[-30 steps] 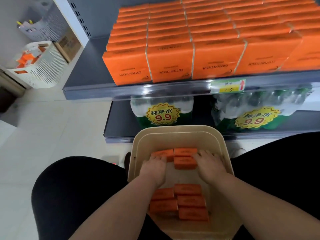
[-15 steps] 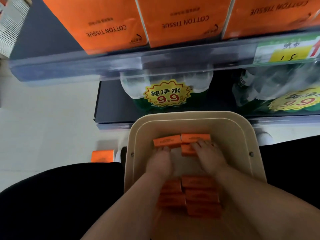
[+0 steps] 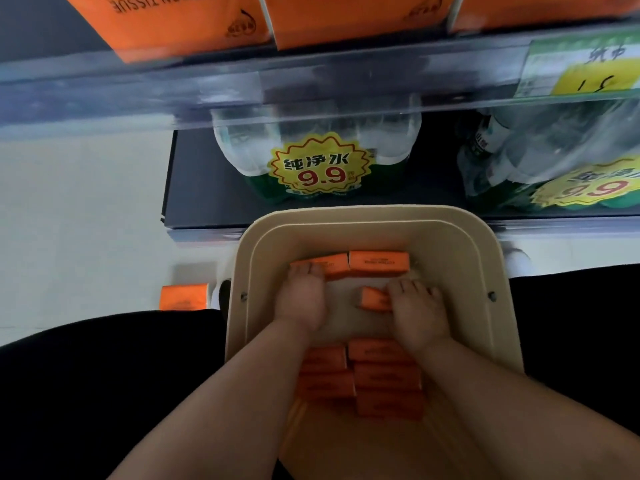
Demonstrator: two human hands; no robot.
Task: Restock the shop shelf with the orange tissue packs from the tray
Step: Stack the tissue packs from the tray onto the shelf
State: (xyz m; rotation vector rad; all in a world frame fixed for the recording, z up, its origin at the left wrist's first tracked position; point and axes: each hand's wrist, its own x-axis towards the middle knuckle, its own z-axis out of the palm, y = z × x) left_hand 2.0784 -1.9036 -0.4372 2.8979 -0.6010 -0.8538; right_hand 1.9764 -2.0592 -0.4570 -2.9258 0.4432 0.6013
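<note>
A beige tray (image 3: 367,216) sits between my knees, in front of the shelf. Two orange tissue packs lie along its far side, one on the left (image 3: 334,265) and one on the right (image 3: 379,262). My left hand (image 3: 304,301) curls its fingers over the near edge of the left one. In the tray's middle my right hand (image 3: 417,311) grips a third pack (image 3: 374,298), which is tilted. Several more packs (image 3: 384,372) lie at the near side, partly under my forearms. Large orange cotton-tissue packs (image 3: 180,22) fill the shelf above.
The clear shelf edge strip (image 3: 311,81) carries a price tag (image 3: 585,71). Wrapped water bottle packs (image 3: 318,157) stand on the lower shelf behind the tray. One orange pack (image 3: 183,296) lies on the pale floor to the left of the tray.
The view has dropped closer to the tray. My right hand has pulled the middle pack toward me and tilted it. My left hand has reached forward onto the far-left pack.
</note>
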